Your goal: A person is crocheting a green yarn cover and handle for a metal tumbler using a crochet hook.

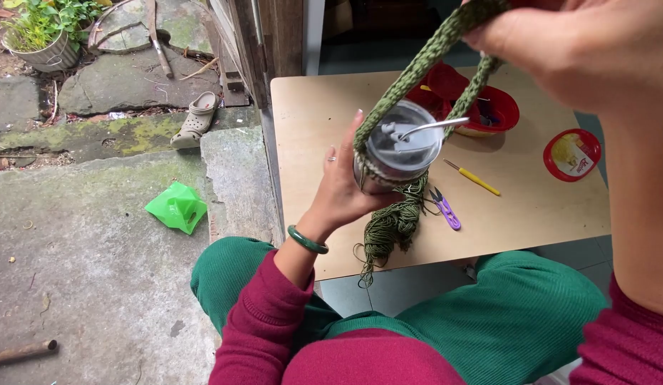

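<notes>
Lidded cup (401, 146), judged rigid and slippery, is clasped by left hand (343, 187); its soft crocheted strap (417, 64), at twelve o'clock, is pinched by right hand (581, 50).

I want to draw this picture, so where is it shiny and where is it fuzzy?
Head view: soft, even daylight with faint shadows. The clear lid on the cup and its metal straw catch pale glare. The right hand sits very near the camera, large and slightly blurred. The left hand, green yarn and purple snips look sharp.
</notes>
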